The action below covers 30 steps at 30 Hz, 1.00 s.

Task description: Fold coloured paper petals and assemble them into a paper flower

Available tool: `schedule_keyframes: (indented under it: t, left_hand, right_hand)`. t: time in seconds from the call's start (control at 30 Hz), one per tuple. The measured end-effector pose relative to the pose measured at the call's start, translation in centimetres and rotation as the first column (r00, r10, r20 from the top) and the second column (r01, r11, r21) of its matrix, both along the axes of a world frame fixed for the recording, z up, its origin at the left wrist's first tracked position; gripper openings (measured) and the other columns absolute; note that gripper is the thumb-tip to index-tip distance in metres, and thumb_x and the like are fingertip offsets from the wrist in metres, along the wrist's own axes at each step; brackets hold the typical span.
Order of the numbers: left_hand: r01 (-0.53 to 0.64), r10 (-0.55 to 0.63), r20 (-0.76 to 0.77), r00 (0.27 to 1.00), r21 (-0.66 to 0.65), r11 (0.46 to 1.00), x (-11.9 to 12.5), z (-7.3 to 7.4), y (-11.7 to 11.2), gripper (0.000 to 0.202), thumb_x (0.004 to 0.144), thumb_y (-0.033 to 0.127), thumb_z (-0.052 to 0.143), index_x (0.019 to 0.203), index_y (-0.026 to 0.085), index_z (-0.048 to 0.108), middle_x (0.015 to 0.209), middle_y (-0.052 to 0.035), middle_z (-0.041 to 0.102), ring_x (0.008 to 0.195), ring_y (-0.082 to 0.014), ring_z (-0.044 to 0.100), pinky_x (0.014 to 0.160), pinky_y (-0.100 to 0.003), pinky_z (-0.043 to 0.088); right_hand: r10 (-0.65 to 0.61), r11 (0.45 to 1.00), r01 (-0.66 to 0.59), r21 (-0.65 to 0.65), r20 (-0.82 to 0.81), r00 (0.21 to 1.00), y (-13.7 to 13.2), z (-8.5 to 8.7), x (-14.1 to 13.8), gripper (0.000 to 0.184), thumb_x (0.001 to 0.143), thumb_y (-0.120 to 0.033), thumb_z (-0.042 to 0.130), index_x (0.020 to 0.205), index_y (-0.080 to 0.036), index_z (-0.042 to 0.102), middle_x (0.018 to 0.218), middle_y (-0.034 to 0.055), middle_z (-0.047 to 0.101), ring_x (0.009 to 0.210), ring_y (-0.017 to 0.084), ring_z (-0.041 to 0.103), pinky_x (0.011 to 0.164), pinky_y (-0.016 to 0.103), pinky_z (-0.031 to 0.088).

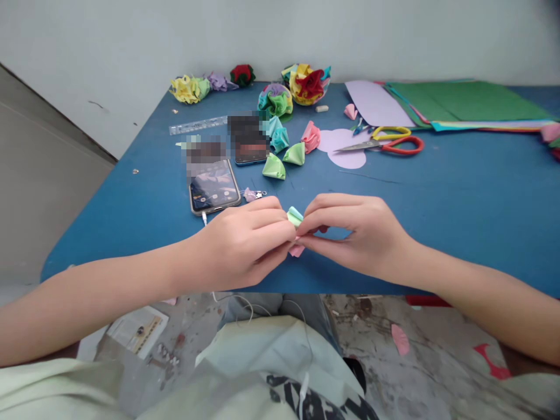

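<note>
My left hand and my right hand meet over the near edge of the blue table. Between them is a small folded paper piece, green and light blue on top, with pink paper showing below. Both hands pinch it with their fingertips, which hide most of it. Just beyond lie two folded green paper cones, a teal paper piece and a pink paper piece.
Scissors lie on lilac scalloped paper. Two phones, one a charging phone, and a clear ruler are at left. Paper flower balls stand at the back. Coloured sheets are stacked at right. A white cable hangs over the edge.
</note>
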<state>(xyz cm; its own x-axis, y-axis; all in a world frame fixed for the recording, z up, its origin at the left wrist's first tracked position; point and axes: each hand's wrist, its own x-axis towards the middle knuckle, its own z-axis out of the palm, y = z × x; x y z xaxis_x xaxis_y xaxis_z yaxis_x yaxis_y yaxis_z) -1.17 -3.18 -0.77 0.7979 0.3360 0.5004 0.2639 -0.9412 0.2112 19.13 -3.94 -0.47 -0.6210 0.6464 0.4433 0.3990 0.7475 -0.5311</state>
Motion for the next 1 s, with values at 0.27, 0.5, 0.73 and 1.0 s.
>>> schedule_keyframes:
  t: [0.27,0.5,0.73,1.0]
  left_hand:
    - [-0.306,0.364,0.048,0.930,-0.444,0.842,0.0,1.7,0.1,0.010,0.079,0.021,0.056,0.071,0.016,0.054,0.059,0.0026,0.053,0.050,-0.0060,0.046,0.045,-0.018,0.038]
    - [-0.252,0.416,0.045,0.908,-0.735,0.630,0.4,2.1,0.6,0.015,0.076,0.022,0.056,0.063,0.014,0.054,0.055,0.0028,0.052,0.048,-0.0051,0.046,0.040,-0.015,0.037]
    - [-0.198,0.348,-0.002,0.937,-0.825,0.529,0.4,2.1,0.6,0.023,0.079,0.030,0.056,0.064,0.013,0.054,0.055,0.0029,0.055,0.049,-0.0058,0.048,0.043,-0.016,0.036]
    - [-0.264,0.373,-0.041,0.927,-0.779,0.569,0.5,2.1,0.7,0.018,0.079,0.026,0.055,0.066,0.013,0.055,0.055,0.0041,0.048,0.050,-0.0048,0.040,0.044,-0.016,0.032]
  right_hand:
    - [0.023,0.928,-0.060,0.367,0.104,0.994,1.3,-0.1,1.4,0.023,0.083,-0.019,0.053,0.106,-0.020,0.057,0.099,0.0077,0.058,0.088,0.015,0.054,0.077,0.032,0.048]
    - [0.001,0.834,-0.112,0.541,0.201,0.980,1.4,-0.6,1.3,0.024,0.082,-0.019,0.057,0.105,-0.018,0.057,0.088,0.0054,0.060,0.074,0.013,0.050,0.066,0.030,0.044]
    - [-0.016,0.761,-0.152,0.631,0.253,0.967,1.1,-0.4,0.9,0.016,0.081,-0.018,0.058,0.097,-0.015,0.057,0.085,0.0053,0.063,0.071,0.014,0.052,0.060,0.029,0.042]
    - [-0.025,0.819,-0.085,0.567,0.182,0.983,1.0,-0.5,1.1,0.014,0.080,-0.020,0.059,0.092,-0.015,0.056,0.085,0.0056,0.061,0.073,0.013,0.051,0.063,0.028,0.044]
